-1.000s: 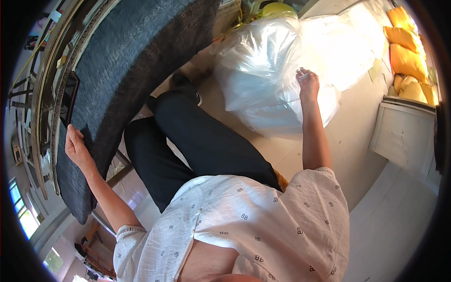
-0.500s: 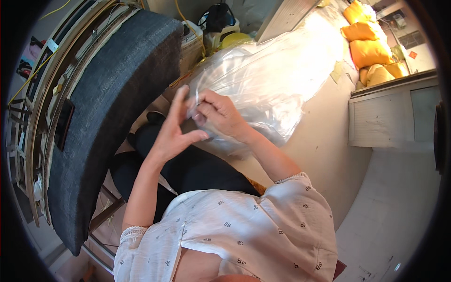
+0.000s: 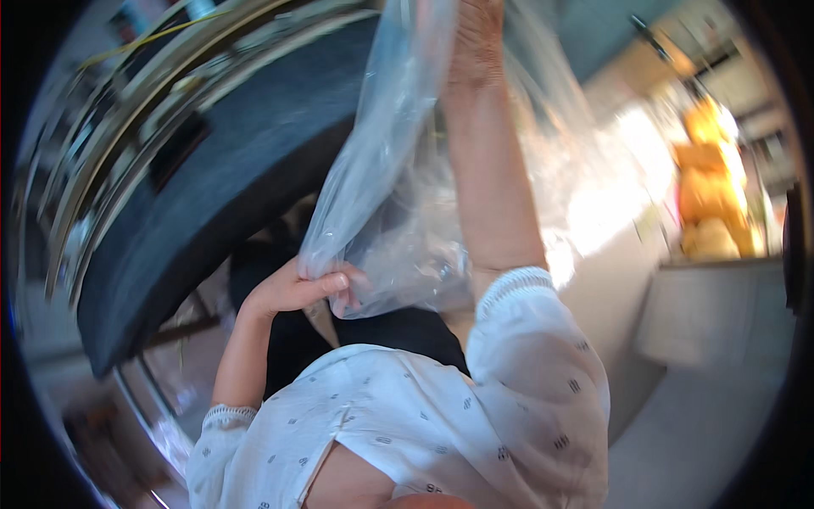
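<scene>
A large piece of clear plastic film [image 3: 386, 144] stretches from the top edge of the view down to my lap. I cannot tell whether it is a bag or a sheet. My left hand [image 3: 301, 290] is closed on its lower left corner, thumb on top, above my dark trousers. High up and far forward, my right hand [image 3: 476, 42] reaches to the top edge, its fingers cut off and smeared. Film hangs on both sides of that hand and forearm, so its grip does not show. More crumpled film lies beneath the forearm.
To my left stands a curved, dark padded bench [image 3: 229, 161] beside wooden rails [image 3: 110, 140]. Orange-yellow sacks [image 3: 712, 191] are piled at the far right above a pale cabinet [image 3: 704, 318]. Bright light washes out the film's right part.
My hands were close together over the film's near end. Now the right has swung up and forward, the left has dropped nearer my lap, and the film is lifted between them.
</scene>
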`<state>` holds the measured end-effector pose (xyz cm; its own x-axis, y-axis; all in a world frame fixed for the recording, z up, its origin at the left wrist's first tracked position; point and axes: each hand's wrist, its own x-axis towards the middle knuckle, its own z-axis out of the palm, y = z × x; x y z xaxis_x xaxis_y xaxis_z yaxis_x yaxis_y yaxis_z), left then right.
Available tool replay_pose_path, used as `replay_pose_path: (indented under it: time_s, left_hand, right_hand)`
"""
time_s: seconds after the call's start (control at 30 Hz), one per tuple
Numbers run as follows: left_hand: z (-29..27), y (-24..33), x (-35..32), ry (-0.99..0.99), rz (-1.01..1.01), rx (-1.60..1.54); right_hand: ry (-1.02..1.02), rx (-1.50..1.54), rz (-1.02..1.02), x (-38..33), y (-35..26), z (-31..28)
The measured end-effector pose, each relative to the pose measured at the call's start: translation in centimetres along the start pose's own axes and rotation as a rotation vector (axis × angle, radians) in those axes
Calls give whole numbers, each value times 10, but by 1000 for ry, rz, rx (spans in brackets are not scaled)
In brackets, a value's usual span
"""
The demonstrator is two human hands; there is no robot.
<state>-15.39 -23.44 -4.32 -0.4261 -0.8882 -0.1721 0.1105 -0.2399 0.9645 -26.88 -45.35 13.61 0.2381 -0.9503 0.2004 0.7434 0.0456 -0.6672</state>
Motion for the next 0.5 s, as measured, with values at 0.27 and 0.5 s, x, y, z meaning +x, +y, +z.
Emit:
replay_pose_path:
  time_s: [0.27,0.5]
  left_hand:
    - [-151,19,-402,2021,354,119]
    - [-119,-39,-582,1884,-1115,1072]
  right_hand:
    - [-872,-1593,-713,20,183,-60]
    - [-910,-1778,-568,19,188,-93]
